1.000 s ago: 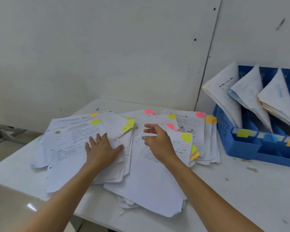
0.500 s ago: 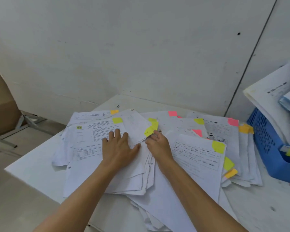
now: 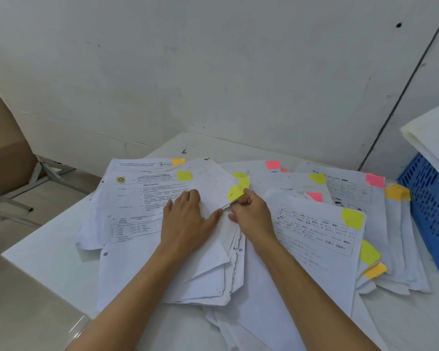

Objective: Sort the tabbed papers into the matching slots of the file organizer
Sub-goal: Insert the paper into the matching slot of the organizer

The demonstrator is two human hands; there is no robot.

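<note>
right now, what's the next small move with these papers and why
Likely lift the yellow-tabbed sheet by its right edge, away from the pile. The right hand pinches that edge just by the tab, and the left hand lies flat on the stack, steadying it.

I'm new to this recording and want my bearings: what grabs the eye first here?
A messy spread of papers with yellow, pink and orange tabs covers the white table. At its middle the left hand presses flat on one stack while the right hand pinches the edge of a yellow-tabbed sheet. A blue file organizer sits at the right edge.
</note>
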